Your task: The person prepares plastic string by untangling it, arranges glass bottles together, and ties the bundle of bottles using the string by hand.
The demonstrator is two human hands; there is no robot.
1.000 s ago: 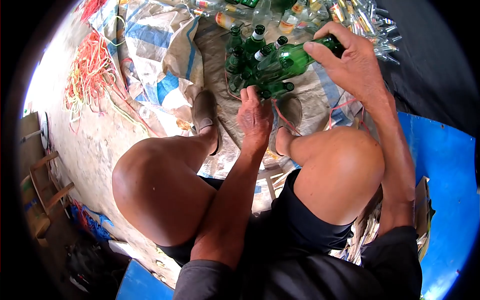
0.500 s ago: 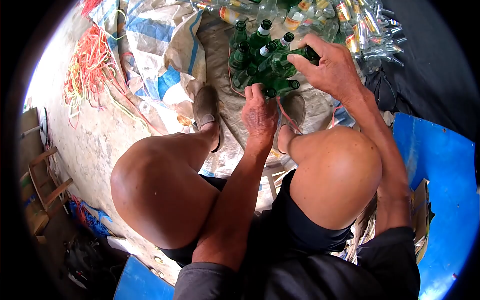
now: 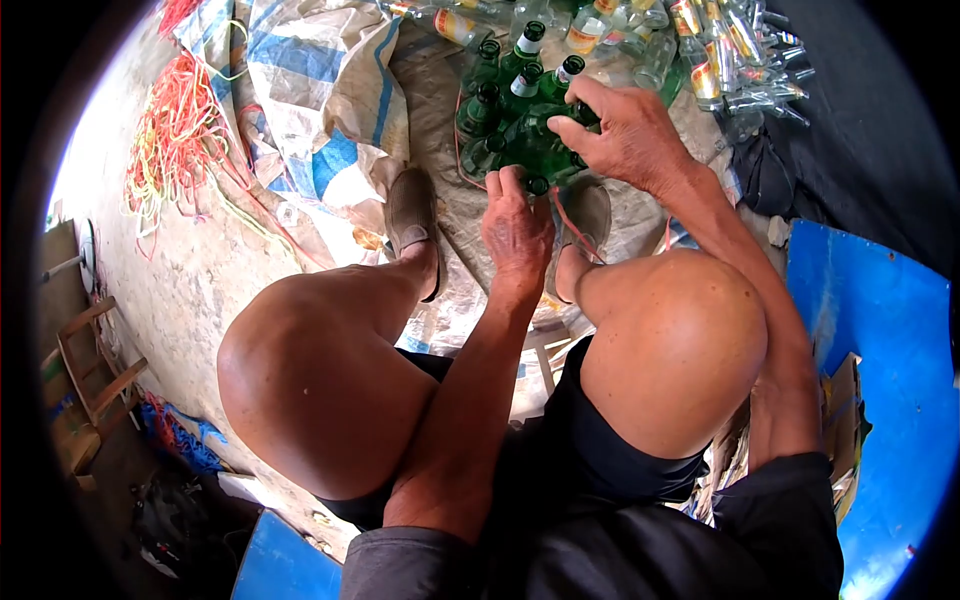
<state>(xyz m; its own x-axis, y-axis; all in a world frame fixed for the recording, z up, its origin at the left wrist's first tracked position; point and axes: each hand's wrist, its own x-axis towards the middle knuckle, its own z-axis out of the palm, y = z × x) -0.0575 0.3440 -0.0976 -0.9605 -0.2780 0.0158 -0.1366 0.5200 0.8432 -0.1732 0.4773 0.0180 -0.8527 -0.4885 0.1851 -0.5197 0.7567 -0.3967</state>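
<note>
Held green bottle (image 3: 587,117) mostly hidden by right hand (image 3: 628,135) and green bottles (image 3: 479,112), upper centre of frame. Left hand (image 3: 517,228) curled at the cluster's lower edge, fingertips obscured; can't tell if gripping. Right thumb and fingers pinch bottle, now farther left than a second ago. Bottle sits up-right of left hand.
</note>
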